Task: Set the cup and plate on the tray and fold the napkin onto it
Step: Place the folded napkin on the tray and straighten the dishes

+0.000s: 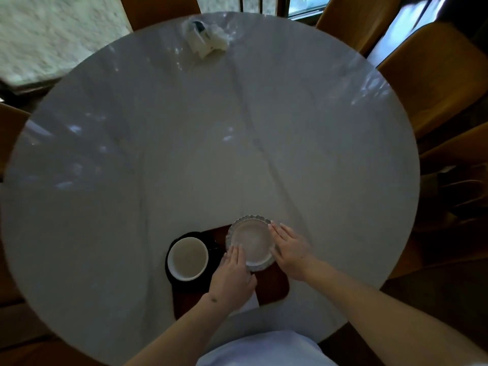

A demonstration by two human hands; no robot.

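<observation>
The small round plate of pale frosted glass with a fluted rim (250,243) sits between my two hands, directly in front of me and a little to the right of my middle. My left hand (232,276) lies against its near-left edge with the fingers laid over the rim, and my right hand (290,249) lies against its right edge with fingertips reaching up to the far side. Both hands are spread flat and pressed on the plate from opposite sides, so I judge it held between them rather than pinched. The plate is round, so it has no long axis to align; neither hand is nearer, both are touching it.

Under the plate is the dark brown wooden tray with rounded corners (274,286); the plate overlaps its far-right part, and whether it rests fully on the wood or is just above it I cannot tell. Just to the left stands the white round cup with a dark outside (188,258), on what looks like a black saucer or mat, over the left part of the tray. A strip of white, perhaps the napkin (249,303), shows under my left wrist. All of it lies at the near edge of the round grey-white marble table (211,128).
</observation>
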